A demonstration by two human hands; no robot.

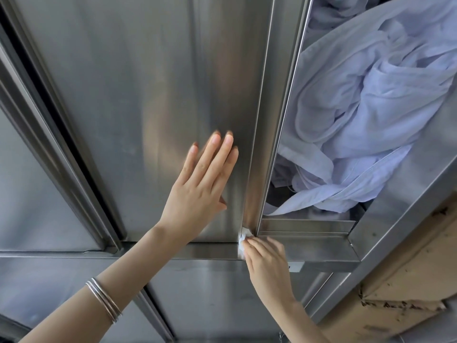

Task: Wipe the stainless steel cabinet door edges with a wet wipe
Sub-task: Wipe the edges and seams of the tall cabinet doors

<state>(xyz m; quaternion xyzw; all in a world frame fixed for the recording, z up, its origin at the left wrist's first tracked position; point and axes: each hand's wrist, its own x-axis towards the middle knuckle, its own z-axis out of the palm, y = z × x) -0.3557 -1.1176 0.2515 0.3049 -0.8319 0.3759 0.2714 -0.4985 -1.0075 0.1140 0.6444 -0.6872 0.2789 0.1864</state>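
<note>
The left hand [200, 186] lay flat against the face of the stainless steel cabinet door [138, 95], just below the middle of the view. Its fingers were straight and close together, pointing toward 1 o'clock and gripping nothing; the fingertips looked slightly blurred. 3 thin silver bangles [103, 299] circled that forearm at about 7 o'clock.

The right hand [268, 266] reached up from 5 o'clock with its fingers curled, pinching a small crumpled white wet wipe [243, 240]. The wipe sat at 6 o'clock of the view, pressed against the bottom corner of the door edge [257, 144], where the upright folded edge met the horizontal steel rail below. It lay at about 5 o'clock from the left hand, near it but not touching.

At 2 o'clock the cabinet stood open beside the door edge, and a heap of pale blue fabric [366, 125] filled the opening, 1 fold hanging down toward the lower frame. A small white label [295, 267] showed just beside the right hand at its 3 o'clock. Worn brown cardboard [408, 280] lay at 4 o'clock.
</note>
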